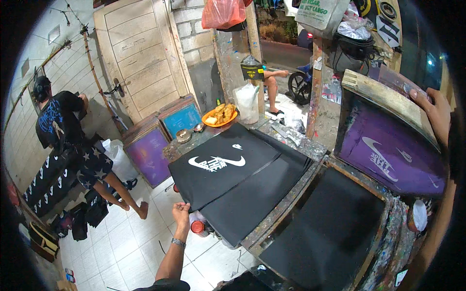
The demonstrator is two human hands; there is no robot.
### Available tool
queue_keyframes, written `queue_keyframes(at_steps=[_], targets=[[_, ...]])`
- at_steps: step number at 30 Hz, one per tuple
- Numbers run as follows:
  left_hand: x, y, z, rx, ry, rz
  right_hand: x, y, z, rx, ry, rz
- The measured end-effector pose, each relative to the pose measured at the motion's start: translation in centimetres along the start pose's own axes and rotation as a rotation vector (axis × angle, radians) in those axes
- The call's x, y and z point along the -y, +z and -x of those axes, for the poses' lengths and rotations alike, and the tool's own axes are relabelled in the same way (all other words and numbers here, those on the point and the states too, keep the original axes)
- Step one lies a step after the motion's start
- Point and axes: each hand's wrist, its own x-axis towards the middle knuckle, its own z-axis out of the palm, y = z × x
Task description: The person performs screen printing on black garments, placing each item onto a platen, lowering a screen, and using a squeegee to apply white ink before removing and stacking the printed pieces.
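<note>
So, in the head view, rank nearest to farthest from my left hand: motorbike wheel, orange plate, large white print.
1. Large white print, ahead-right of your left hand.
2. Orange plate, beyond the black fabric.
3. Motorbike wheel, outside, upper right.

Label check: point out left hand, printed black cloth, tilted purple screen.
Left hand (181, 214), head view: middle of hand.
Printed black cloth (219, 180), head view: below its print.
Tilted purple screen (389, 141), head view: mesh.

I'm facing a scuffed wooden door (138, 51) beside bare block wall (190, 36), white tiles (114, 250) underfoot, a dark road (284, 52) outside.
</note>
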Motion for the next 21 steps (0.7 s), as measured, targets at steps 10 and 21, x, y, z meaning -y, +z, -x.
queue_keyframes(at_steps=[10, 21], targets=[[-9.7, 12.2, 25.0, 1.212, 0.81, -0.629, 4.6, -4.9, 1.2, 0.198, -0.08, 0.089], [-8.9, 12.9, 26.1, 1.416, 0.996, -0.904, 3.6, -1.3, -2.9, 0.155, -0.175, 0.107]])
